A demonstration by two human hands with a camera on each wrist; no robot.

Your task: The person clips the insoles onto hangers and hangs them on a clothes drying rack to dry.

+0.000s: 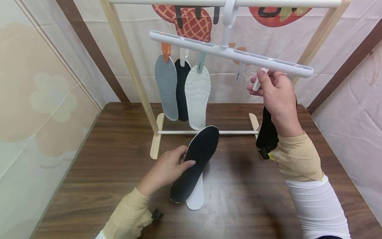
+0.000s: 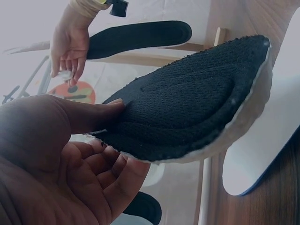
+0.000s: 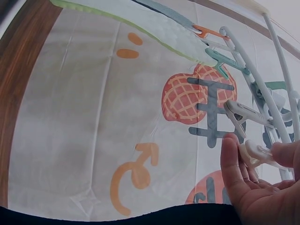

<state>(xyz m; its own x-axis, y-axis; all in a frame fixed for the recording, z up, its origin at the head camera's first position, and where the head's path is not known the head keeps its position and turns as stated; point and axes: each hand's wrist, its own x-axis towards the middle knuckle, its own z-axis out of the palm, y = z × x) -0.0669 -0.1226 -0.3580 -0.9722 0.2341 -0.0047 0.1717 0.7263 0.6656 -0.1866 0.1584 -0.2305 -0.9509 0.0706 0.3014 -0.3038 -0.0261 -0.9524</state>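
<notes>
My left hand (image 1: 165, 167) grips a black insole (image 1: 198, 152) along its side, thumb on the dark face and fingers beneath. In the left wrist view its underside shows white. A white insole (image 1: 196, 199) lies on the table below it. Up at the right half of the hanger (image 1: 222, 51), my right hand (image 1: 280, 96) pinches a white clip (image 3: 257, 152) between thumb and fingers. Nothing hangs from the pale clip (image 1: 240, 71) beside it. Another black insole (image 1: 266, 131) hangs at the far right, partly hidden behind my right wrist.
A grey insole (image 1: 167, 88), a black insole (image 1: 182, 96) and a textured white insole (image 1: 197, 96) hang from clips on the hanger's left half. The hanger, tilted down to the right, hooks over the rail of a wooden rack (image 1: 131, 63). Printed cloth stands behind.
</notes>
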